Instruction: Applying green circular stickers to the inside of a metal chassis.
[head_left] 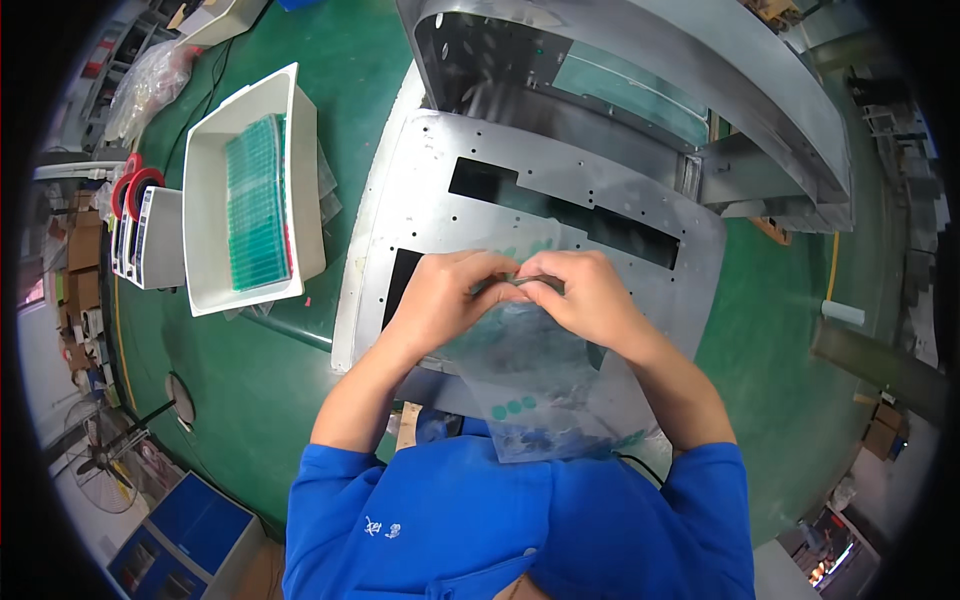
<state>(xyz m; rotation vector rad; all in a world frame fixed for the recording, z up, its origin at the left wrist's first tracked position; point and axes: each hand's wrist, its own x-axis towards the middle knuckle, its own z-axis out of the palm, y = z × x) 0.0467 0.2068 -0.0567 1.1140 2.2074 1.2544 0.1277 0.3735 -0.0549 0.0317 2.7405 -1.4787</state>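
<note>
A clear plastic sheet or bag point(540, 375) with green round dots hangs from my hands toward my chest. My left hand point(450, 295) pinches its upper edge, thumb against fingers. Right beside it, my right hand point(580, 290) grips the same edge, and the fingertips of both hands nearly meet. Something small and dark shows between the fingertips, too small to name. Beneath my hands lies a grey metal panel point(560, 170) with small holes and long dark slots. It belongs to a large metal housing point(640, 30) that rises behind it.
On the left, a white bin point(308, 200) holds green sheets point(258, 200). Next to it stands a white holder point(160, 235) with red-handled tools point(130, 185). A fan point(100, 460) and a blue-topped cabinet point(200, 520) are at lower left, on the green floor point(230, 390).
</note>
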